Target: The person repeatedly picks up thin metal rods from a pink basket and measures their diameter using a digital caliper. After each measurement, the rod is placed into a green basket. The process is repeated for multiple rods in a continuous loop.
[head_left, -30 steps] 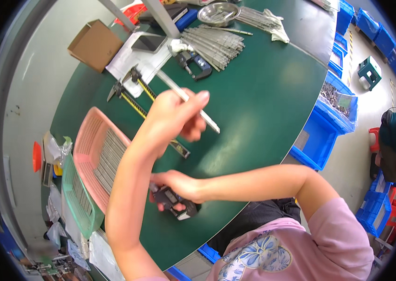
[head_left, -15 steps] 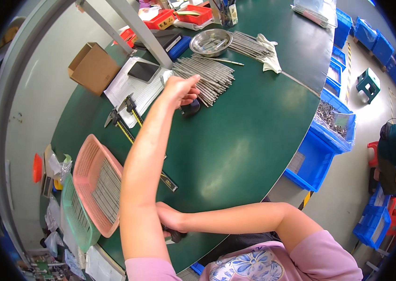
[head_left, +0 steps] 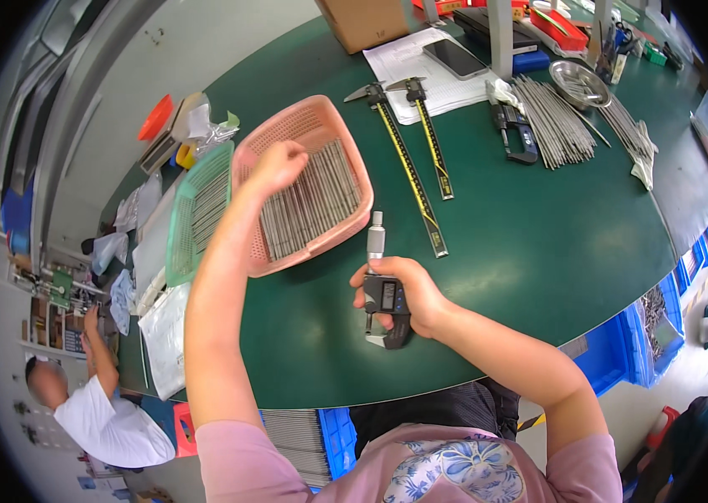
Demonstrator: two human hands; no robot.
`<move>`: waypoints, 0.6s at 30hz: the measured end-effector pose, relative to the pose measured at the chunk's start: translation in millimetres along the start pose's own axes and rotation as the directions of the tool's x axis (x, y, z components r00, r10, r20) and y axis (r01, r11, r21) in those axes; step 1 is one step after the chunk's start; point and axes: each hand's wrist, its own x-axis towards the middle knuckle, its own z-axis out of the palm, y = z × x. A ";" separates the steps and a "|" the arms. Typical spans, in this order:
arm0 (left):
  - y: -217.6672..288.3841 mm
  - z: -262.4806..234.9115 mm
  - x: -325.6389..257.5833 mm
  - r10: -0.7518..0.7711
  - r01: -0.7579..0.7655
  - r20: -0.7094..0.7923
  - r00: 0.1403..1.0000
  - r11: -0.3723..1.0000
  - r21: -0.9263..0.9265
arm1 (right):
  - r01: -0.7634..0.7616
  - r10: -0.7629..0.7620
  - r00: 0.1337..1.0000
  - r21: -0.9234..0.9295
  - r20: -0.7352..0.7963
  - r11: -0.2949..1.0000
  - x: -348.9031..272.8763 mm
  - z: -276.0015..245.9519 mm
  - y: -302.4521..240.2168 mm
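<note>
Over the far part of a pink plastic basket (head_left: 247, 270) is my left hand (head_left: 280, 164), its fingers curled together; whatever they may hold is hidden. Rows of thin grey metal rods (head_left: 308, 205) lie in that basket, just below the hand. My right hand (head_left: 417, 293) grips a digital micrometer (head_left: 389, 295) above the table, right of the basket. The thimble of the tool points away from me and its small display faces up. Nothing is visible between its measuring faces.
A green basket (head_left: 176, 251) of rods stands left. Two calipers (head_left: 408, 163) lie right of the pink basket. Farther right are another micrometer (head_left: 524, 142), a rod pile (head_left: 557, 126) and a metal bowl (head_left: 580, 82). A phone (head_left: 454, 57) rests on papers. Someone in white (head_left: 115, 427) sits left.
My left hand has come back from the far rod pile to the pink basket. The micrometer in my right hand, mostly hidden before, shows fully. The view has swung left.
</note>
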 end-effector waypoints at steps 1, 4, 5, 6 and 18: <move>-30.4 14.8 0.3 0.043 -0.044 -0.020 0.999 0.999 -0.029 | -0.018 0.018 1.000 -0.003 0.018 1.000 0.8 4.0 2.6; -45.7 39.8 5.6 0.030 -0.044 -0.101 0.994 0.989 -0.141 | -0.017 0.017 1.000 -0.021 -0.010 1.000 -1.3 2.0 -1.9; -41.1 41.9 5.3 -0.006 -0.018 -0.132 0.991 0.984 -0.179 | -0.015 0.015 1.000 -0.026 -0.016 1.000 -1.4 1.4 -3.6; -38.3 40.7 5.6 -0.015 0.001 -0.105 0.994 0.992 -0.130 | -0.015 0.015 1.000 -0.015 -0.014 1.000 -1.5 0.8 -4.1; -11.6 11.1 -27.2 -0.124 -0.070 -0.216 0.968 0.699 -0.712 | -0.017 0.017 1.000 0.012 -0.019 1.000 -1.6 -2.4 -4.0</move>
